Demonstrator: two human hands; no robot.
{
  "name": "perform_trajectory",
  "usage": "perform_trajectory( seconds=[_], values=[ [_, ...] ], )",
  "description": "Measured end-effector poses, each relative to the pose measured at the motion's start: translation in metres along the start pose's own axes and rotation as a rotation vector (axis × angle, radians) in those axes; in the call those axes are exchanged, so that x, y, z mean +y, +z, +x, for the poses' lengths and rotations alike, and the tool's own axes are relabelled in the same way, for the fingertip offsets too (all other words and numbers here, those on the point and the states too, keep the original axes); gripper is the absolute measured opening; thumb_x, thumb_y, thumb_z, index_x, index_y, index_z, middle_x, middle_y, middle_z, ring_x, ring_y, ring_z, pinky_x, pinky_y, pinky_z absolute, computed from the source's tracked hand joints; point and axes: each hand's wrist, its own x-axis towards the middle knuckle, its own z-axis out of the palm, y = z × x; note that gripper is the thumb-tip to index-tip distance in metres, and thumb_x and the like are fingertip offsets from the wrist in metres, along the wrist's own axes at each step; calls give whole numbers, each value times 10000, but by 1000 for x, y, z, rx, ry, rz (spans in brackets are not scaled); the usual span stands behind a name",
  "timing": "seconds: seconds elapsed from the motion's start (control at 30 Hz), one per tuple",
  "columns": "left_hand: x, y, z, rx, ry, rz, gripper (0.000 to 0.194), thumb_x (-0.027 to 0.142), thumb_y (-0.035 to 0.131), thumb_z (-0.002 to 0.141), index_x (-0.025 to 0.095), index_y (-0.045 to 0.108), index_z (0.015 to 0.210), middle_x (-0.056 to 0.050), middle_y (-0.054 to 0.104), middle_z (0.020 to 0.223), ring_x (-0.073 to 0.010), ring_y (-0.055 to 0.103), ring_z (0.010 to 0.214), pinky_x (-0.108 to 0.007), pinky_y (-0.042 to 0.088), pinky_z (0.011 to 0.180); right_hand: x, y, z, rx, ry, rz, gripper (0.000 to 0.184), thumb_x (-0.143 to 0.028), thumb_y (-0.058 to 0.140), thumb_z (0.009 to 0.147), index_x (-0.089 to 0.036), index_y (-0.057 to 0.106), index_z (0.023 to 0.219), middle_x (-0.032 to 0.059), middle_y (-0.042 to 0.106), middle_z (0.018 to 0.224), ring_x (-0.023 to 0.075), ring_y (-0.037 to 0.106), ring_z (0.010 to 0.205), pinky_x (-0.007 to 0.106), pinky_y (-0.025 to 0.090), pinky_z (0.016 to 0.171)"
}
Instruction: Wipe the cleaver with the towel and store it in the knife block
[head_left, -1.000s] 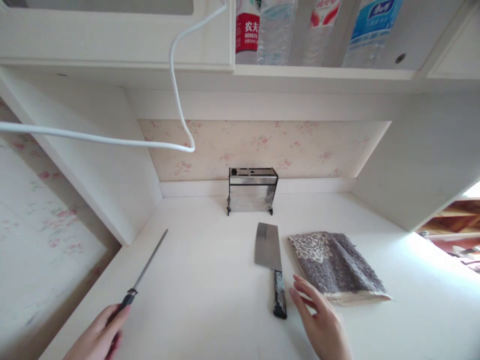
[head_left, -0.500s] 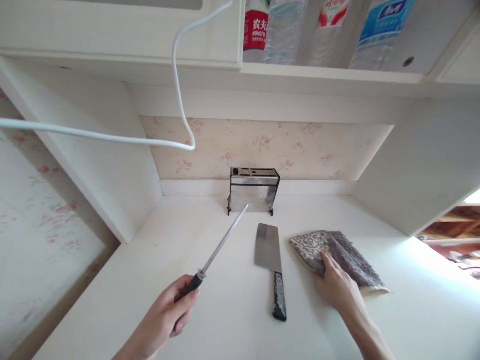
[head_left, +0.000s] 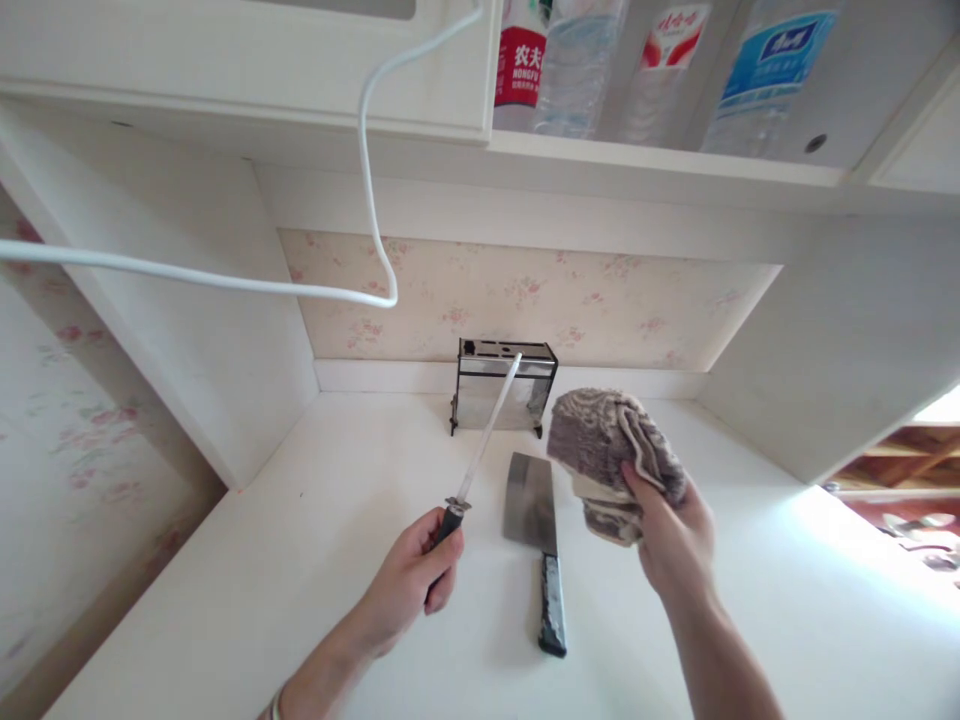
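My left hand (head_left: 420,580) is closed around the black handle of a sharpening steel (head_left: 487,430), its thin rod slanting up and away so that its tip overlaps the knife block in view. In my right hand (head_left: 679,540) is a bunched grey-brown patterned towel (head_left: 600,440), lifted off the counter and folded over itself. Between the two hands a cleaver (head_left: 530,500) lies flat, blade pointing to the wall and its worn black handle toward me. Neither hand touches it.
Behind the cleaver a slotted steel knife block (head_left: 487,400) stands against the back wall. A white cable (head_left: 367,170) hangs across the upper left. Several plastic bottles (head_left: 574,70) sit on the shelf above. White side panels (head_left: 795,340) flank the counter (head_left: 315,560).
My right hand has gripped the towel and raised it from the counter, moving it up and left. The left hand has shifted right and forward with the steel, which now points more upright.
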Motion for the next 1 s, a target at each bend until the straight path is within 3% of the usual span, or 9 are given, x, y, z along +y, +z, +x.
perform_trajectory(
  seconds=[0.1,0.17,0.23,0.4,0.47,0.63,0.77,1.0],
  values=[
    [-10,1,3,-2,12,-9,289,430,515,890,206,382,764,113,336,447,-34,221,344,-200,160,367,3,34,-16,-316,294,418,441,-416,708,679,-196,637,1054,54,722,920,235,689,760,349,558,675],
    [-17,1,3,0,5,10,306,463,490,895,205,383,769,115,339,435,-34,224,335,-198,165,361,11,53,-27,-511,443,499,357,-441,662,724,-175,677,961,78,730,867,255,691,808,375,559,726],
    [-23,2,3,17,-12,29,348,521,458,890,205,385,764,117,331,418,-34,218,318,-195,170,350,20,67,-38,-625,484,536,371,-499,608,755,-173,700,905,94,732,873,269,684,868,391,552,765],
    [-28,-1,4,86,-93,-35,390,598,467,845,212,413,834,122,349,419,-35,191,300,-177,181,327,32,76,-53,-712,463,637,658,-727,311,819,-228,689,1021,74,712,1018,270,636,1015,447,504,860],
    [-28,-2,4,80,-126,-29,394,597,499,825,211,431,855,125,346,393,-37,182,293,-172,178,321,35,74,-55,-733,507,682,684,-736,262,829,-229,699,971,70,715,1002,269,626,1034,465,479,895],
    [-32,-1,6,32,-139,101,418,610,478,829,196,435,797,116,341,384,-38,223,282,-173,199,315,47,76,-65,-671,532,837,392,-584,530,797,-247,694,912,29,702,1044,250,617,1043,440,453,945],
    [-34,0,6,-38,-100,156,423,612,481,827,197,402,815,115,334,519,-16,246,322,-169,166,324,55,77,-73,-666,509,785,454,-629,620,674,-245,694,904,55,725,948,285,622,1017,457,478,902],
    [-37,-1,4,-97,-102,191,441,618,481,823,182,420,853,109,307,563,-14,245,355,-175,161,337,54,79,-74,-811,529,748,532,-625,691,577,-246,688,950,73,722,927,304,623,1004,469,494,859]
  ],
)
